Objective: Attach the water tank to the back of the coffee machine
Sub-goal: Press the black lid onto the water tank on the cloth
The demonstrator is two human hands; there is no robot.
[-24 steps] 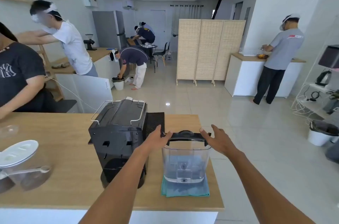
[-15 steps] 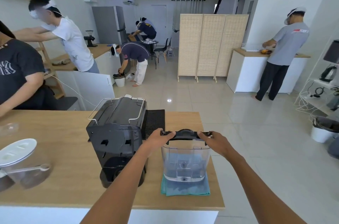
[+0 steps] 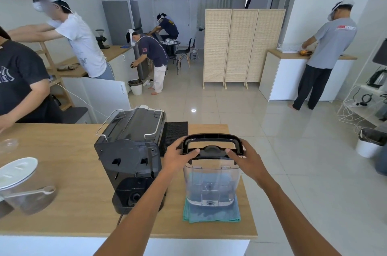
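A clear plastic water tank (image 3: 211, 184) with a black lid and a raised black handle stands upright on a folded teal cloth (image 3: 211, 213) at the counter's right end. My left hand (image 3: 180, 157) grips the left side of the lid and handle, and my right hand (image 3: 245, 158) grips the right side. The black coffee machine (image 3: 132, 151) stands just left of the tank with its back facing me. Tank and machine are apart.
A black mat (image 3: 176, 132) lies behind the machine. A clear jar with a white lid and scoop (image 3: 23, 186) sits at the counter's left. The wooden counter (image 3: 69, 172) ends just right of the tank. A person in a dark shirt (image 3: 18, 79) leans in at far left.
The tank's black handle has swung up from lying flat to standing upright. Both hands have closed tighter on the sides of the lid.
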